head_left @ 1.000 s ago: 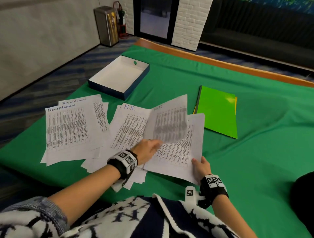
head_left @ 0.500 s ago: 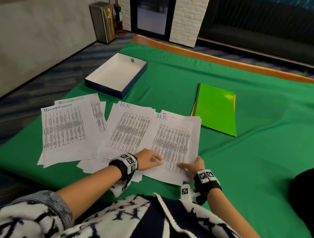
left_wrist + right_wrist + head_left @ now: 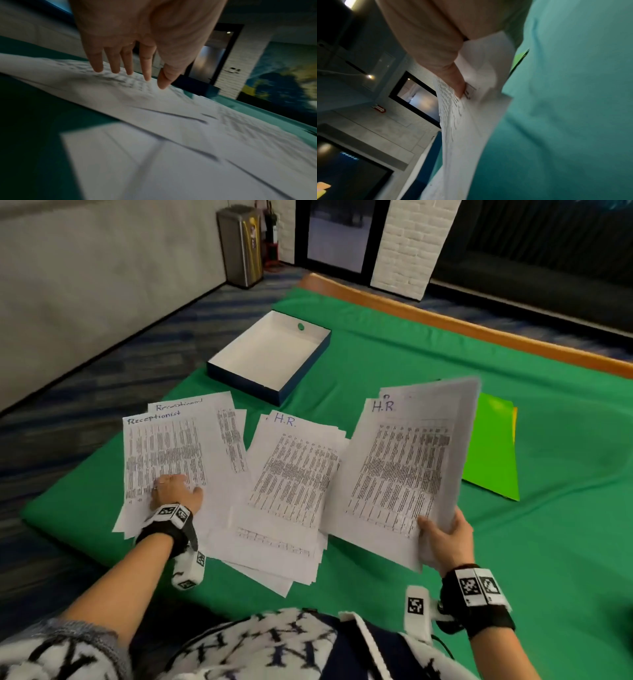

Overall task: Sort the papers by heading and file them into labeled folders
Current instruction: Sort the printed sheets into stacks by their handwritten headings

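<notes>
Our right hand (image 3: 445,537) pinches the near right corner of a held sheaf (image 3: 404,460) headed "H.R.", lifted off the tabletop (image 3: 394,354) and tilted. Our left hand (image 3: 173,491) lies flat, fingers (image 3: 145,63) straight, on the Receptionist pile (image 3: 164,453) at the left. Another H.R. pile (image 3: 291,474) lies between them. The green folder (image 3: 493,453) sits right, partly behind the sheaf; an open box (image 3: 270,356) stands farther off.

left hand (image 3: 173,493) reaches forward, fingers straight; right hand (image 3: 447,537) raised, fingers curled.
</notes>
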A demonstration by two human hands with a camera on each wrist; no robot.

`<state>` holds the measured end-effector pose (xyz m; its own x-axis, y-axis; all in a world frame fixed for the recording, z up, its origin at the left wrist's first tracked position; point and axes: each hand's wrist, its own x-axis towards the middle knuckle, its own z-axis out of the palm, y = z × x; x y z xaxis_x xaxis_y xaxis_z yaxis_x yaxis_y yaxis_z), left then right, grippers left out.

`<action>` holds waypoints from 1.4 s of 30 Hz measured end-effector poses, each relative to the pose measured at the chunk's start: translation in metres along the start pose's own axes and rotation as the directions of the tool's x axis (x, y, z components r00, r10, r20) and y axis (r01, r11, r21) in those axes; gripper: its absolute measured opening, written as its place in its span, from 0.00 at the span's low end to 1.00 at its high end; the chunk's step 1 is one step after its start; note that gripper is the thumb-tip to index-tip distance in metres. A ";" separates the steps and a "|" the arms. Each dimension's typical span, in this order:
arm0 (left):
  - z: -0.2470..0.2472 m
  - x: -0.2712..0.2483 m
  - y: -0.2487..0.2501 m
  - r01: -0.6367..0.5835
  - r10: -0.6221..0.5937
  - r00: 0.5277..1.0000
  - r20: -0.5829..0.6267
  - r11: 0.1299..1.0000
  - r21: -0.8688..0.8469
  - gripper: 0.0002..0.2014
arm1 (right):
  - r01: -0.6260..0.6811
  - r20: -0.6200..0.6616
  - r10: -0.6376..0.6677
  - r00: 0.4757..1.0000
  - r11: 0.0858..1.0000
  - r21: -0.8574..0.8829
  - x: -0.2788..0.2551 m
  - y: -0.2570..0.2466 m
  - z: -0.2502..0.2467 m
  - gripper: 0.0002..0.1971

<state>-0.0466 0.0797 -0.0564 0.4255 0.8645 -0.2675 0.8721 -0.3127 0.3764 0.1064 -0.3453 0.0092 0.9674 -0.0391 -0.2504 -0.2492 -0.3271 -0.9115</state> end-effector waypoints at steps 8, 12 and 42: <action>-0.021 0.036 -0.041 0.310 -0.308 0.950 0.041 0.950 -0.039 0.64 | 0.038 0.138 -0.047 0.989 0.997 0.063 0.001 -0.019 0.055 0.16; -0.034 0.049 -0.047 0.331 -0.328 0.943 0.061 0.942 -0.049 0.70 | -0.048 0.243 0.063 0.968 0.997 -0.066 0.005 -0.007 0.080 0.17; -0.103 0.016 -0.015 -0.293 0.051 0.906 -0.420 0.791 -0.537 0.11 | -0.040 0.167 0.084 0.982 0.967 -0.252 -0.016 0.005 0.111 0.18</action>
<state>-0.0778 0.1393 0.0252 0.3283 0.9328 0.1486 0.4351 -0.2890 0.8527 0.0841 -0.2413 -0.0279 0.9217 0.0920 -0.3769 -0.2677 -0.5524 -0.7894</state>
